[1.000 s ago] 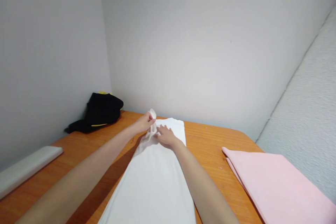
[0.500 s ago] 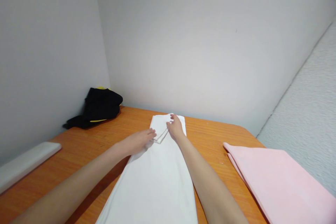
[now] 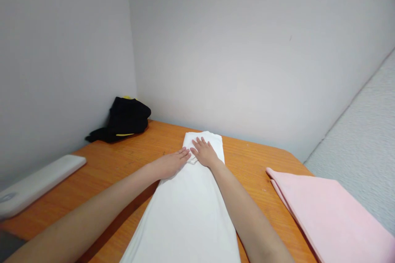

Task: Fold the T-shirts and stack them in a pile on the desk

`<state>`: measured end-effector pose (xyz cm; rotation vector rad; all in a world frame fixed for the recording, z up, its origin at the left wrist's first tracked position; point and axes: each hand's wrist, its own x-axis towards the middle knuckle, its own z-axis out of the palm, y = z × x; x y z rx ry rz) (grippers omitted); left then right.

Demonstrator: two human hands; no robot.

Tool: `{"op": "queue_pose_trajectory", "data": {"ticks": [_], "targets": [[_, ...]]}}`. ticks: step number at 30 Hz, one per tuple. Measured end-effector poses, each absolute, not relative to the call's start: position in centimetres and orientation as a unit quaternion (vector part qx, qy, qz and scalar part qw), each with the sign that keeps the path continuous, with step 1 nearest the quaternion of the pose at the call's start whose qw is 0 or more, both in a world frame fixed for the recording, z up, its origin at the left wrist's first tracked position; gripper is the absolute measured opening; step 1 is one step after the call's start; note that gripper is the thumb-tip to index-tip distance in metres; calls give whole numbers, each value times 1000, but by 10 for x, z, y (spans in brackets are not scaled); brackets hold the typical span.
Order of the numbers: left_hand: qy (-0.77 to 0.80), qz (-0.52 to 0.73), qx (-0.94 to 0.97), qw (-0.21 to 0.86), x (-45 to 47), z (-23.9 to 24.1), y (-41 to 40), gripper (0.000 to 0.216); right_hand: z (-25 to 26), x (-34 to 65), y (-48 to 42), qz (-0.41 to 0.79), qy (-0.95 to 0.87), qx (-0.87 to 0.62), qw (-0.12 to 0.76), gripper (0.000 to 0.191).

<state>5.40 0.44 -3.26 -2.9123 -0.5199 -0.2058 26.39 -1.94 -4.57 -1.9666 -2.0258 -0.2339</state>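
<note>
- White cloth (image 3: 191, 213) runs up the middle of the frame, from the bottom edge to the table (image 3: 253, 160)'s back edge; near end is out of view.
- Right hand (image 3: 205, 154): palm down on the cloth's far part, fingers spread, gripping nothing.
- Left hand (image 3: 173, 165): flat at the cloth's left side, fingers straight, not clenched; thumb hidden. Fingertips sit just beside the right thumb.
- Main risk: a small turned-over flap (image 3: 193, 160) sits under and between the hands. A sideways drag by either palm could skew or ruck it.
- Pushing toward the wall (image 3: 216, 49) could bunch the far end, since it lies right by the table's back edge.
- Right forearm crosses the cloth's right edge; if it's touching (can't tell), pulling back could drag that edge.
- Pink cloth (image 3: 333, 213), lower right, is near that arm; a wide elbow swing could knock it askew.
- Lifting both hands fast might let the flap spring up.
</note>
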Motion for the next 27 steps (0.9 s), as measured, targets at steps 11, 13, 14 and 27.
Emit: {"op": "queue_pose_trajectory", "data": {"ticks": [11,13,14,27], "targets": [[-379,-292,-876,66,-41,-6,-132,37,-16,250,-162,-118,-663,-682,284,39],[-430,-321,-844,10,-76,-22,-167,41,-14,241,-220,-59,-674,-666,315,31],[-463,-310,-830,-27,-94,-34,-181,46,-13,234,-251,-23,-675,-661,327,27],[-371,-315,-726,-485,-106,-115,-212,65,-124,172,-403,423,-454,-642,449,52]]}}
